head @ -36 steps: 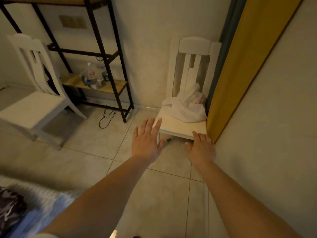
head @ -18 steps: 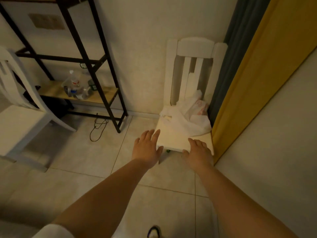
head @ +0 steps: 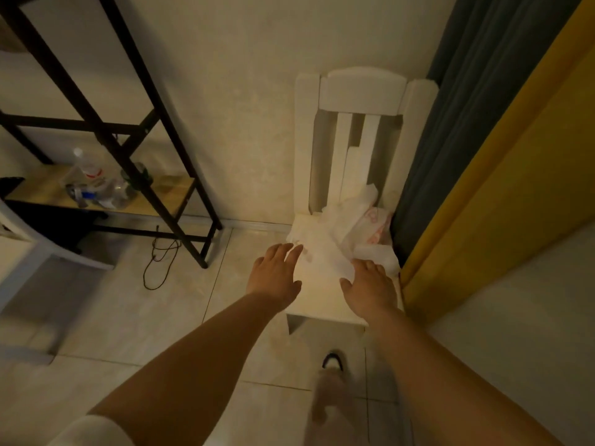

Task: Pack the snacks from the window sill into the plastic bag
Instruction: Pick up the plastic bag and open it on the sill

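The plastic bag (head: 341,243), white and crumpled with some pink print showing on its right side, lies on the seat of a white chair (head: 325,294), heaped toward the seat's back edge and back right corner and spilling forward over the middle of the seat. Part of it rises against the lower slats of the chair back. The right hand (head: 370,286) is stretched out palm down over the right half of the seat, fingers straight and loosely spread, their tips at or on the bag's front fold; whether they actually touch it cannot be told. The left hand (head: 273,273) reaches palm down at the seat's left edge, fingers straight and held close together, the tips near the bag's left flap; it holds nothing. Both forearms are bare, and a white sleeve (head: 93,431) shows at the bottom left. The chair stands with its back against a pale wall (head: 231,91), its right side just beside a dark grey curtain (head: 467,107), with a yellow curtain (head: 521,175) further right. Below the seat's front edge a foot in a dark-strapped sandal (head: 333,365) is on the tiled floor (head: 128,317), blurred. To the left stands a black metal shelf frame (head: 128,123) with a wooden lower shelf (head: 167,191) carrying a clear plastic bottle (head: 85,165) and a few other small containers too dim to name. A dark cord (head: 161,265) lies looped on the floor by the frame's foot. Part of another white chair (head: 19,252) shows at the left edge.
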`<state>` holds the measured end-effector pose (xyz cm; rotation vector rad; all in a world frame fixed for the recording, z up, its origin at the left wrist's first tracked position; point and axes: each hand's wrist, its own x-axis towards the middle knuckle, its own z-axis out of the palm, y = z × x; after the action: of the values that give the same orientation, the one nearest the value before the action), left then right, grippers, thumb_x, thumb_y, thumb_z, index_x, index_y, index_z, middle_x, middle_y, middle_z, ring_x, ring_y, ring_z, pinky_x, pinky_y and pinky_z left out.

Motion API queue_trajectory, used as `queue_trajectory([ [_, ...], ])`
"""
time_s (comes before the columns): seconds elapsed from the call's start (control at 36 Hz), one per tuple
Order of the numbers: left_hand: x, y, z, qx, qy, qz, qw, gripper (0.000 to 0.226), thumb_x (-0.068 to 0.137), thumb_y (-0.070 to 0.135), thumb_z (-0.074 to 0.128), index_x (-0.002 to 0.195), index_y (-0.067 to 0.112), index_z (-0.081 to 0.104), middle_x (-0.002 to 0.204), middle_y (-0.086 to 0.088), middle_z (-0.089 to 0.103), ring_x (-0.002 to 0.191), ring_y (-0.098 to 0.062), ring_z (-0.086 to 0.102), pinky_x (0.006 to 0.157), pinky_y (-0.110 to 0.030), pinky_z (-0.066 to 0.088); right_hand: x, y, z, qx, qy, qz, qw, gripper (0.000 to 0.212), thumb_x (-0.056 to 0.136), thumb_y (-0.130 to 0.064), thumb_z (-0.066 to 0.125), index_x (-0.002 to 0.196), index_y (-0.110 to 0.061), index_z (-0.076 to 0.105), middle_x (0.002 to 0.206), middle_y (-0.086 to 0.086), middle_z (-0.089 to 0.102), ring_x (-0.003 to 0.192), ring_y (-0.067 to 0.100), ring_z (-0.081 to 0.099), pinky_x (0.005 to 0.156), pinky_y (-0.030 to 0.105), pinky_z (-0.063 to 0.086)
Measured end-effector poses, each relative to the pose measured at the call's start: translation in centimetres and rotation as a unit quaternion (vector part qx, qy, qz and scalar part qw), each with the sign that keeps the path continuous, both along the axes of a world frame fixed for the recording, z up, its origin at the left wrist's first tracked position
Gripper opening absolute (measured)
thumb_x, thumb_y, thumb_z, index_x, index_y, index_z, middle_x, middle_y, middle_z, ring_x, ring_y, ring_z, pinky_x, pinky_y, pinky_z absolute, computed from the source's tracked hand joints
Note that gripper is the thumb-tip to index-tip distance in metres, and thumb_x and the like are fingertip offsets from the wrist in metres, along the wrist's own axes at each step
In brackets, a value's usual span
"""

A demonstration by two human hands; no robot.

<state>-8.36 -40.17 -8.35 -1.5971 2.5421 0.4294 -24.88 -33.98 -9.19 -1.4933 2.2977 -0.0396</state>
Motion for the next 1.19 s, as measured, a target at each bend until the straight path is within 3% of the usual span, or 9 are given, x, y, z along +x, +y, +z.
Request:
queue_trajectory([
  [0.31,-7.6,-12.6,-3.1,0.029,-0.006,0.034,0.999,0.067,0.095,0.038,0.049,0.151,0.026,0.014,0.156,0.002,0.020,0.144,-0.020,0.014,0.116,-0.039,0.022,-8.4,-12.0,-3.6,0.029,-0.038,0.032,0.998,0.043,0.095,-0.037,0.045,0.133,-0.016,0.041,0.134,0.006,0.046,0.122,0.024,0.042,0.098,0.036,0.041],
  [0.47,-10.6,-17.2,-6.4,0.058,-0.035,0.015,0.998,0.062,0.097,0.039,0.044,0.151,0.026,0.016,0.155,0.003,0.022,0.144,-0.019,0.016,0.113,-0.038,0.024,-11.0,-16.7,-6.4,0.055,-0.058,0.017,0.997,0.044,0.094,-0.033,0.047,0.135,-0.016,0.041,0.136,0.005,0.045,0.125,0.024,0.041,0.102,0.035,0.038],
  [0.75,-14.9,-24.4,-14.3,0.130,-0.062,-0.010,0.990,0.056,0.099,0.044,0.036,0.149,0.021,0.024,0.151,-0.002,0.033,0.142,-0.021,0.024,0.111,-0.040,0.030,-14.2,-22.6,-13.7,0.091,-0.125,-0.099,0.983,0.045,0.095,-0.029,0.044,0.138,-0.017,0.038,0.134,0.006,0.046,0.119,0.026,0.045,0.096,0.040,0.044],
  [0.92,-17.2,-27.1,-19.4,0.175,-0.060,0.005,0.983,0.057,0.097,0.040,0.043,0.148,0.020,0.025,0.149,-0.003,0.037,0.141,-0.022,0.025,0.110,-0.040,0.030,-15.8,-25.6,-17.8,0.093,-0.177,-0.180,0.963,0.046,0.096,-0.032,0.044,0.139,-0.017,0.037,0.136,0.007,0.048,0.118,0.028,0.049,0.094,0.038,0.044],
  [1.06,-18.8,-28.5,-22.9,0.215,-0.023,0.017,0.976,0.057,0.094,0.032,0.051,0.145,0.018,0.030,0.152,-0.004,0.032,0.145,-0.021,0.015,0.118,-0.044,0.017,-16.5,-27.5,-21.2,0.078,-0.199,-0.306,0.928,0.047,0.095,-0.034,0.049,0.135,-0.013,0.042,0.133,0.011,0.051,0.117,0.031,0.051,0.093,0.038,0.044],
  [1.14,-19.5,-29.0,-24.3,0.244,-0.013,0.022,0.970,0.071,0.093,0.035,0.052,0.150,0.020,0.014,0.158,-0.003,0.018,0.147,-0.022,0.002,0.119,-0.048,0.005,-16.7,-28.3,-22.8,0.085,-0.218,-0.356,0.905,0.056,0.091,-0.041,0.054,0.136,-0.009,0.043,0.135,0.014,0.049,0.119,0.034,0.049,0.094,0.037,0.043],
  [1.19,-19.7,-29.1,-25.0,0.268,-0.025,0.019,0.963,0.080,0.093,0.041,0.051,0.152,0.022,0.002,0.160,-0.001,0.011,0.148,-0.023,-0.002,0.119,-0.050,-0.001,-16.8,-28.8,-23.4,0.099,-0.234,-0.358,0.899,0.051,0.092,-0.040,0.054,0.132,-0.009,0.050,0.133,0.014,0.052,0.118,0.033,0.050,0.094,0.033,0.043],
])
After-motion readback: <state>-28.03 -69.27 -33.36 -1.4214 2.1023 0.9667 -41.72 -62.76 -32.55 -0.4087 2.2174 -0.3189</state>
